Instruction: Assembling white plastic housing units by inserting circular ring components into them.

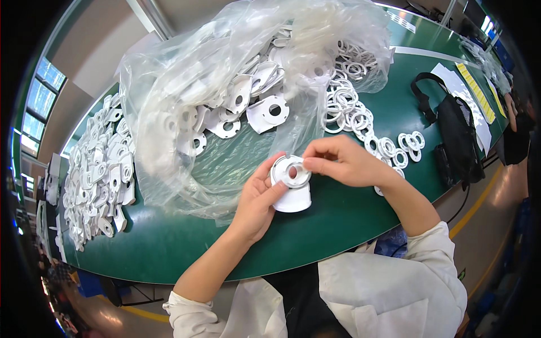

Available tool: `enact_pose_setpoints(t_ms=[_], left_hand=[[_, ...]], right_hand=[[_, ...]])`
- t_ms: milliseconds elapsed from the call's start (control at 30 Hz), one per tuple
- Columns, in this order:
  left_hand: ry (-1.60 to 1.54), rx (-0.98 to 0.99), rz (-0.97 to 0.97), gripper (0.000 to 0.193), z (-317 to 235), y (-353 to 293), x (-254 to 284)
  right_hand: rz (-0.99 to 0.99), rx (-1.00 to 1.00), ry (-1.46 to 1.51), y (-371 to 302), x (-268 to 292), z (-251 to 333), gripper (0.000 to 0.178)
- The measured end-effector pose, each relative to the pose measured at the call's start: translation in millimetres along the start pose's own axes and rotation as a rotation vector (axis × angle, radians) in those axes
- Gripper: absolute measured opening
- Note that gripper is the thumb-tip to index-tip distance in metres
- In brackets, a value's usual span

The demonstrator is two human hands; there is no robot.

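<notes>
Between thumb and fingers, my left hand (257,198) grips a white plastic plate (293,200) with a round hole and one straight-sided end. A white ring (300,179) lies on the plate's face, around its hole. My right hand (342,161) is pinched at the ring's upper right edge; its fingertips touch there, and whether they hold the ring or the plate's rim I cannot make out. Just right of this hand, several loose white rings (401,159) lie on the green table (338,225).
A clear plastic bag (169,79) spreads open behind my hands, with white plates (267,112) and rings (345,101) in and beside it. More white plates (98,174) are heaped at the left. A black bag (455,132) with a strap and paper sheets (476,121) lie at the right.
</notes>
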State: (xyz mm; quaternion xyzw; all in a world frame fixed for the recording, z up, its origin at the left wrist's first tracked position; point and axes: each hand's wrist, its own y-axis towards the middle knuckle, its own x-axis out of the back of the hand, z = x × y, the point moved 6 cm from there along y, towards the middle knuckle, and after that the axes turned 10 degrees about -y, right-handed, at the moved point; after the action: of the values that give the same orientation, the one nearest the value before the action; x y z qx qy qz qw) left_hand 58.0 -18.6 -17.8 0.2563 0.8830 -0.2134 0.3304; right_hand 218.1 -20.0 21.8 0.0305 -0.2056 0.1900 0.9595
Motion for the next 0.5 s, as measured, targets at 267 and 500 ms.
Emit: enact_pose_setpoints(t_ms=[267, 500], left_hand=[[0.023, 0.103, -0.013, 0.035, 12, 1, 15], [-0.036, 0.001, -0.050, 0.037, 3, 4, 15]], right_hand=[[-0.040, -0.085, -0.161, 5, -8, -6, 0.019], [-0.882, 0.229, -0.833, -7, 67, -4, 0.012]])
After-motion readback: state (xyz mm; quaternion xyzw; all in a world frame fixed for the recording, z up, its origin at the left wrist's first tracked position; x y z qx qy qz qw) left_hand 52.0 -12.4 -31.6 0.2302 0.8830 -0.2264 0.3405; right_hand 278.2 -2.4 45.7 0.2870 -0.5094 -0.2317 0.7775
